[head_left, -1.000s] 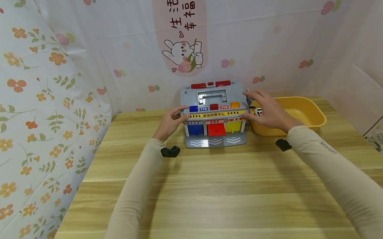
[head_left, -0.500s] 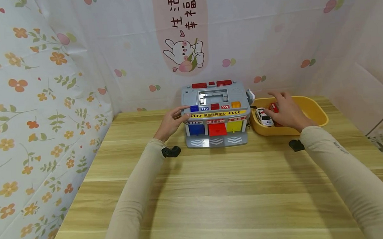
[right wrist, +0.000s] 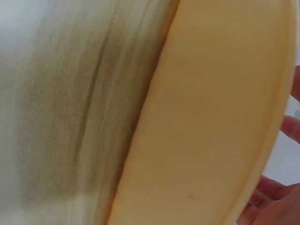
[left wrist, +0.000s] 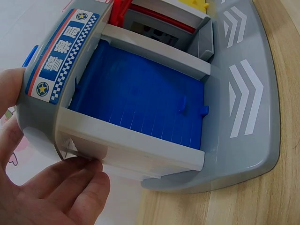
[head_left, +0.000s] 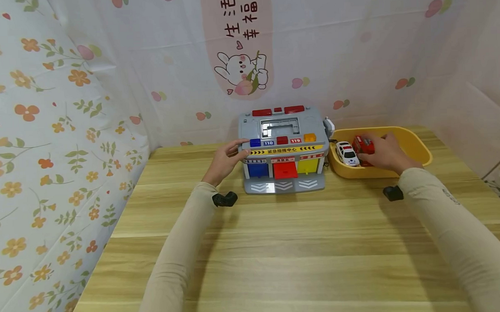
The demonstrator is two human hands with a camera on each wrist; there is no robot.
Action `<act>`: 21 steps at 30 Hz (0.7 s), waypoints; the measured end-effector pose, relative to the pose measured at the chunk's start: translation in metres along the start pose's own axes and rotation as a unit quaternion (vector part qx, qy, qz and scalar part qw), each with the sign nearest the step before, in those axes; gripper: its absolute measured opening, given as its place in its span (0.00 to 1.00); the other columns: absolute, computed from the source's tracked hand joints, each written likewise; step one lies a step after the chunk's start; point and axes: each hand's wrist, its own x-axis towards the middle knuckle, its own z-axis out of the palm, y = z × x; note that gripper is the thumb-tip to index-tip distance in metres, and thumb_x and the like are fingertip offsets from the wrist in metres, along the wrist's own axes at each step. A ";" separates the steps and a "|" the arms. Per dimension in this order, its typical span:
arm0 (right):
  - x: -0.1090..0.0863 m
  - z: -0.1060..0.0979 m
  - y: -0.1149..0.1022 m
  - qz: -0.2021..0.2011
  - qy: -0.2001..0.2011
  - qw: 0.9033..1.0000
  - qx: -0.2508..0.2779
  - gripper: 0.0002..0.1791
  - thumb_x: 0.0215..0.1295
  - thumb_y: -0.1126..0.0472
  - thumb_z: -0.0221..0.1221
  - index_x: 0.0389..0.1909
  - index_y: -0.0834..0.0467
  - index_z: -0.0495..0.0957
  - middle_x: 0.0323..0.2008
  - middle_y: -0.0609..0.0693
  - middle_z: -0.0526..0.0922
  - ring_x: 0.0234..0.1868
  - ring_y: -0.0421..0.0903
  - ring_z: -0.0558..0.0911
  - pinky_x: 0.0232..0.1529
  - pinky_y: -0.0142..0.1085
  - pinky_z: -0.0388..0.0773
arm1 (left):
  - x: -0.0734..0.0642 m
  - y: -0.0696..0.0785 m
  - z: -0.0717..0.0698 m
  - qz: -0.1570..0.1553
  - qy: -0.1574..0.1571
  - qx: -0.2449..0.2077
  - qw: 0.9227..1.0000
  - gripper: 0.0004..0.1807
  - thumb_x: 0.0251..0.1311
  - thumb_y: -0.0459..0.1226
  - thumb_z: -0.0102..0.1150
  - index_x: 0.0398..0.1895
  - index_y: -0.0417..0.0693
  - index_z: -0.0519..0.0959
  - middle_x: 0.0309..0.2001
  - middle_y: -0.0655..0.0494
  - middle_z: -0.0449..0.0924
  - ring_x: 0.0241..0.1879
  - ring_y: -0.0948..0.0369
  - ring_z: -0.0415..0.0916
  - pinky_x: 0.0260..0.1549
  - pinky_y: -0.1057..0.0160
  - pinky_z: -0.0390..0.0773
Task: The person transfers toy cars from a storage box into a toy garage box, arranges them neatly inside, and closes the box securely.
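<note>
My left hand [head_left: 227, 161] grips the left end of a grey toy emergency station [head_left: 282, 188]. In the left wrist view its bent fingers [left wrist: 70, 187] lie against the side wall beside the blue garage door [left wrist: 140, 93], under the roof edge. The red middle door [head_left: 285, 170] is swung out; the yellow door [head_left: 308, 166] is down. Over the yellow basin [head_left: 424, 159], my right hand [head_left: 386, 152] holds a red toy vehicle [head_left: 362, 145] between thumb and fingers. A white toy police car [head_left: 347, 153] lies beside it in the basin. The right wrist view shows mostly the basin's outer wall [right wrist: 211, 103].
The basin stands right against the station's right side, where a small grey-white part [head_left: 329, 125] sticks out. Wood-grain tabletop [head_left: 278, 247] stretches in front of both. A printed cloth [head_left: 168, 76] hangs directly behind the station and along the left.
My right hand has left the station's right end, moved right over the basin and taken hold of the red toy vehicle. The left hand has stayed on the station.
</note>
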 end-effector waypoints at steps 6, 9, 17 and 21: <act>0.004 0.003 0.012 0.006 -0.030 0.999 -0.021 0.40 0.70 0.54 0.57 0.74 0.68 0.52 0.62 0.84 0.57 0.62 0.79 0.53 0.61 0.73 0.63 | 0.001 -0.001 0.000 0.006 -0.003 -0.008 1.000 0.24 0.69 0.48 0.60 0.67 0.61 0.75 0.75 0.49 0.65 0.75 0.44 0.62 0.71 0.42 0.67; 0.007 0.003 0.017 -0.004 -0.039 0.999 -0.030 0.38 0.70 0.55 0.56 0.73 0.67 0.54 0.64 0.83 0.61 0.64 0.81 0.54 0.64 0.74 0.59 | 0.001 -0.001 0.001 0.008 -0.001 -0.009 1.000 0.24 0.69 0.47 0.60 0.67 0.60 0.75 0.75 0.49 0.65 0.75 0.44 0.62 0.71 0.42 0.67; 0.010 0.004 0.022 -0.035 -0.046 0.998 -0.022 0.30 0.70 0.60 0.55 0.70 0.65 0.63 0.65 0.82 0.63 0.63 0.81 0.61 0.66 0.74 0.58 | 0.001 -0.002 0.001 0.009 0.001 -0.006 1.000 0.24 0.68 0.48 0.60 0.66 0.61 0.76 0.76 0.50 0.64 0.75 0.43 0.61 0.71 0.41 0.67; 0.010 0.005 0.020 -0.039 -0.056 0.997 -0.019 0.29 0.69 0.62 0.56 0.69 0.65 0.65 0.63 0.81 0.66 0.60 0.78 0.67 0.63 0.72 0.63 | 0.001 -0.001 0.001 0.008 0.002 -0.006 1.000 0.24 0.68 0.48 0.60 0.66 0.61 0.76 0.76 0.50 0.64 0.75 0.44 0.62 0.70 0.42 0.68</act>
